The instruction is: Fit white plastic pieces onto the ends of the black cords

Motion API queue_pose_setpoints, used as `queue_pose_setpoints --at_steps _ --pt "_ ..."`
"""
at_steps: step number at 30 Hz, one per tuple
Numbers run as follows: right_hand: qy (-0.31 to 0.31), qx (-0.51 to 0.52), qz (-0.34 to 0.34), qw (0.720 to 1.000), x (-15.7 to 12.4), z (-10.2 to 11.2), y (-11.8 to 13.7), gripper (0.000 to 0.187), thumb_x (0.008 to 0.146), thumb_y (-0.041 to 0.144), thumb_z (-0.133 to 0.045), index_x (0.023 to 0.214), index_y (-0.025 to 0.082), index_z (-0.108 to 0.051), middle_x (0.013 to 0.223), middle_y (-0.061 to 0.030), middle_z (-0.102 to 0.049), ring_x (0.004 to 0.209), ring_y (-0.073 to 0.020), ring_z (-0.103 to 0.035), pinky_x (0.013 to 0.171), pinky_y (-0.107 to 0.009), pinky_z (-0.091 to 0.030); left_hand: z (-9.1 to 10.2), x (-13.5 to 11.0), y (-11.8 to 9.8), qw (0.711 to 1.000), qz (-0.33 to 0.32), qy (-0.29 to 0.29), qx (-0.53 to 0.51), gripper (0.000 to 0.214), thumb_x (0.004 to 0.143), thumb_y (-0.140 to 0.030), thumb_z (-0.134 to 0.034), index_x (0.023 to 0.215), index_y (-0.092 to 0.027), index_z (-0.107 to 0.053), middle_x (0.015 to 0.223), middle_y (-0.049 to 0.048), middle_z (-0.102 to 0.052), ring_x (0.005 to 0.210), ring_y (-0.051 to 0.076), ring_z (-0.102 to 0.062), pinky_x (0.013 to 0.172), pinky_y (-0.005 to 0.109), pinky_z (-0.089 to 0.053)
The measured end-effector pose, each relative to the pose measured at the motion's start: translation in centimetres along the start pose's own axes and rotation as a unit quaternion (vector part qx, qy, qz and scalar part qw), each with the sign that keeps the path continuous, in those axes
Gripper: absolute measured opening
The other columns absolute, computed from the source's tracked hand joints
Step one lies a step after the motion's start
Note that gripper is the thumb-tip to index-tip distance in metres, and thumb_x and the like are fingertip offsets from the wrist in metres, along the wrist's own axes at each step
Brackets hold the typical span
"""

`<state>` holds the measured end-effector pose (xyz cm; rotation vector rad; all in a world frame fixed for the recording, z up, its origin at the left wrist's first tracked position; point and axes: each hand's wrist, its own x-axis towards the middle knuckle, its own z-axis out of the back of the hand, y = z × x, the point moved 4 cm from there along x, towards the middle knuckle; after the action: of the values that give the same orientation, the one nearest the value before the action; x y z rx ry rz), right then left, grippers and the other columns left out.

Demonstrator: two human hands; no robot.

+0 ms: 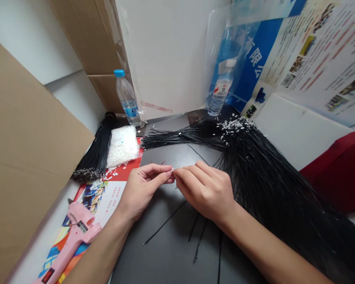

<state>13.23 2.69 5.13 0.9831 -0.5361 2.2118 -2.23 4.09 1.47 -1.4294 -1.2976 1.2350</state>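
Left hand (pixel 149 183) and right hand (pixel 205 187) pinch a white bit (pixel 172 170). Black wires (pixel 95 152) flank the packet (pixel 122 148), a bottle (pixel 127 98) behind.

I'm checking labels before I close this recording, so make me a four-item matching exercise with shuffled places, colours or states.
1. Glue gun
2. Left hand
3. Bag of small pieces
4. Large wire heap

A. White, at the picture's left
B. Black, at the picture's right
C. Fingertips pinched, close to the right hand's
D. Pink

Pairs: 1-D, 2-C, 3-A, 4-B
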Motion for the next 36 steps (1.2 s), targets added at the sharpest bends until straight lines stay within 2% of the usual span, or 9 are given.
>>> queue_pose_setpoints --at_steps 18,26,36 --pt "0.021 -0.018 0.023 0.999 0.05 -0.11 0.0 0.018 0.095 0.016 -0.059 0.078 0.017 -0.065 0.062 0.0007 -0.059 0.062 -0.0122 -0.044 0.059 -0.029 -0.03 -0.31 -0.17 -0.37 1.0 -0.009 -0.012 0.027 0.026 0.065 -0.035 -0.089 0.08 -0.016 -0.08 0.077 0.006 -0.079 0.074 0.02 -0.073 0.078 0.031 -0.059" --pt "0.011 -0.012 0.024 1.0 0.06 -0.04 -0.08 0.012 0.094 0.017 -0.062 0.084 0.018 -0.069 0.068 0.0003 -0.065 0.066 -0.0122 -0.048 0.061 -0.03 -0.034 -0.08 -0.04 -0.25 1.0 -0.011 -0.013 0.011 0.021 0.068 -0.031 -0.086 0.081 -0.016 -0.079 0.079 0.005 -0.079 0.074 0.018 -0.073 0.077 0.029 -0.059" --pt "0.016 -0.035 0.047 0.998 0.3 -0.03 0.05 0.015 0.092 0.019 -0.063 0.078 0.018 -0.067 0.065 0.0004 -0.061 0.064 -0.013 -0.042 0.061 -0.031 -0.03 -0.44 -0.31 -0.43 1.0 -0.011 -0.008 0.017 0.017 0.068 -0.028 -0.085 0.078 -0.016 -0.078 0.076 0.0046 -0.078 0.072 0.019 -0.073 0.076 0.03 -0.06"
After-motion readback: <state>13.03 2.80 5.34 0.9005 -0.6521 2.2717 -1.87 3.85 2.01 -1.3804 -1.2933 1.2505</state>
